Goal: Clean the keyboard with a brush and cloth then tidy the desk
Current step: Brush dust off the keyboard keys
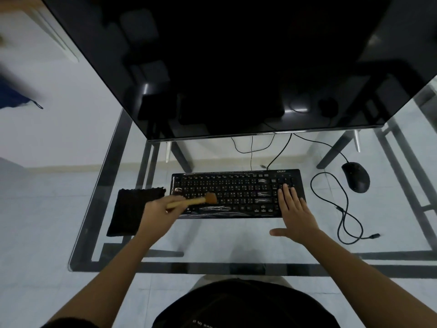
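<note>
A black keyboard [236, 192] streaked with white dust lies on the glass desk [212, 252]. My left hand [158, 213] grips a small wooden brush [198, 200], whose tan bristles rest on the keyboard's left-centre keys. My right hand [294, 213] lies flat with fingers spread on the keyboard's right end, over the number pad, thumb stretched out to the left. A black cloth [131, 209] lies flat on the desk just left of the keyboard, partly under my left wrist.
A large dark monitor [236, 67] hangs over the back of the desk. A black mouse [356, 176] sits to the right, its cable [340, 209] looping toward the front right. Thin cables trail behind the keyboard. A blue blurred object is at the far left.
</note>
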